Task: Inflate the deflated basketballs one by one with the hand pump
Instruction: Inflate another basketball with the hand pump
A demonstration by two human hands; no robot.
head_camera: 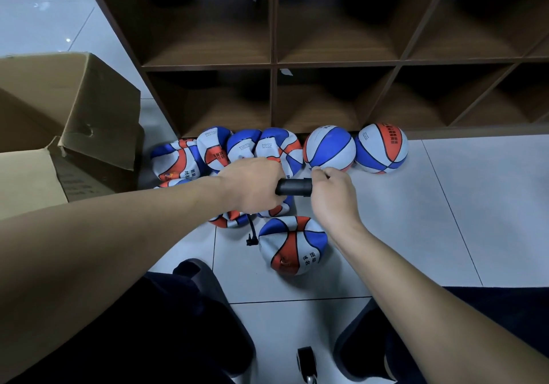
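I hold a black hand pump (294, 187) level above the floor. My left hand (252, 184) grips its left end, and my right hand (331, 189) grips its right end. A thin black hose (252, 233) hangs from the pump and ends near a half-flat blue, white and orange basketball (292, 245) on the tiles just below my hands. Several deflated basketballs (214, 151) lie crumpled in a row against the shelf base. Two round, inflated basketballs (329, 148) (381, 148) stand at the right end of that row.
A dark wooden cubby shelf (274, 65) stands right behind the balls. An open cardboard box (68, 122) sits on the left. My knees in dark trousers (178, 324) frame the bottom, with a small black caster wheel (306, 360) between them. Pale floor tiles (460, 205) stretch to the right.
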